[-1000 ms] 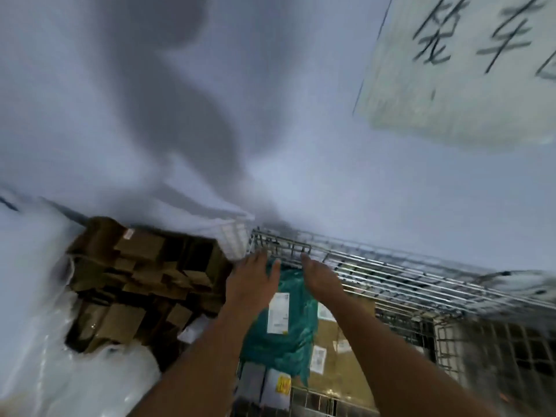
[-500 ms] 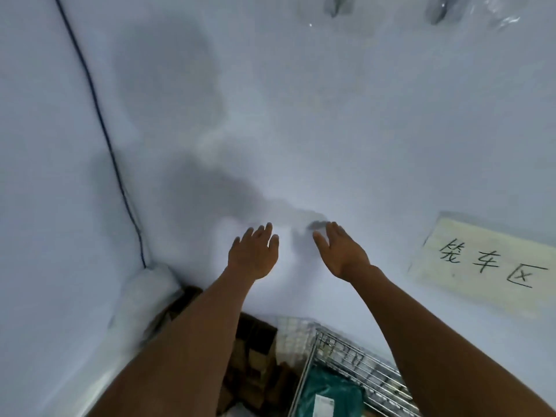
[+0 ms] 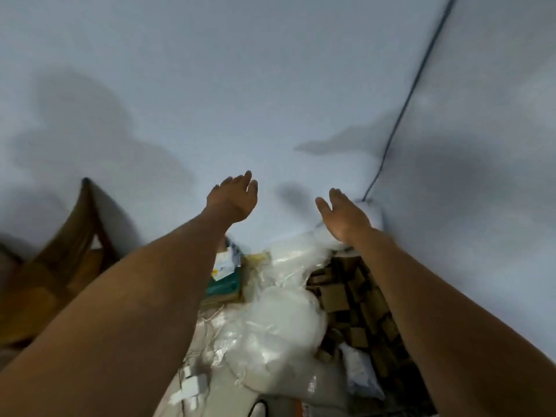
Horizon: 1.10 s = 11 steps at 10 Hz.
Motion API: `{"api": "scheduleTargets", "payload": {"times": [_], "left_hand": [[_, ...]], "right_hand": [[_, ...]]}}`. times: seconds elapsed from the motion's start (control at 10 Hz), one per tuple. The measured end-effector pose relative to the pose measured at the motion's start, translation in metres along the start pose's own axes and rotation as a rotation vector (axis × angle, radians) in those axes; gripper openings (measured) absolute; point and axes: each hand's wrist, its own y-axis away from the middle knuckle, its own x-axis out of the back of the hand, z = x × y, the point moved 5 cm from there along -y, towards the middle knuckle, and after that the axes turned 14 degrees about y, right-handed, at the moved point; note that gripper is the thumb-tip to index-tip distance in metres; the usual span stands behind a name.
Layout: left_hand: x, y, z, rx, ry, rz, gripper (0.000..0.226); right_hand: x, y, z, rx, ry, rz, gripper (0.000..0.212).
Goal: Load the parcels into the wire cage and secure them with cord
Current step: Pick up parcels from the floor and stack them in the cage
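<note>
Both my arms reach forward toward a pale wall. My left hand point(image 3: 234, 197) is raised with fingers apart and holds nothing. My right hand point(image 3: 343, 217) is also spread and empty, above a heap of clear plastic bags point(image 3: 279, 320). A teal parcel with a white label point(image 3: 224, 281) lies on the floor below my left forearm, beside a flat brown parcel point(image 3: 255, 263). Several small cardboard boxes point(image 3: 349, 299) are piled at the right against the wall. The wire cage is out of view, and I see no cord in either hand.
A wooden chair frame point(image 3: 75, 233) stands at the left. A dark cable point(image 3: 412, 88) runs down the wall corner at the right. White tags on thin strings point(image 3: 192, 383) lie on the floor near the bottom centre.
The view has swung left, away from the cage; the cage and wall sign have left the frame. My hands, which were on the teal parcel in the cage, are now lifted and empty.
</note>
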Motion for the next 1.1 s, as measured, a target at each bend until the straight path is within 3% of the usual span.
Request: {"api": "scheduleTargets", "payload": {"times": [0.3,0.6,0.8,0.9,1.0,1.1], "left_hand": [[0.101,0.039,-0.254,0.339,0.043,0.118,0.063],[0.086,-0.041,-0.441,0.49,0.211,0.069,0.068],[0.013,-0.084,-0.507,0.591,0.361,-0.008,0.059],[-0.048,-0.102,-0.532,0.675,0.467,-0.018,0.047],[-0.121,-0.121,-0.563,0.846,0.755,0.099,0.052],[-0.175,-0.151,-0.579,0.89,0.833,0.072,0.056]], "right_hand": [[-0.088,-0.072,-0.241,0.304,0.1,-0.147,0.077],[-0.199,-0.195,-0.365,0.287,0.13,-0.252,0.077],[-0.29,-0.235,-0.369,0.165,0.13,-0.335,0.071],[-0.337,-0.251,-0.352,0.017,0.074,-0.411,0.062],[-0.398,-0.279,-0.325,0.037,0.108,-0.439,0.045],[-0.459,-0.317,-0.303,-0.05,-0.022,-0.462,0.052]]}}
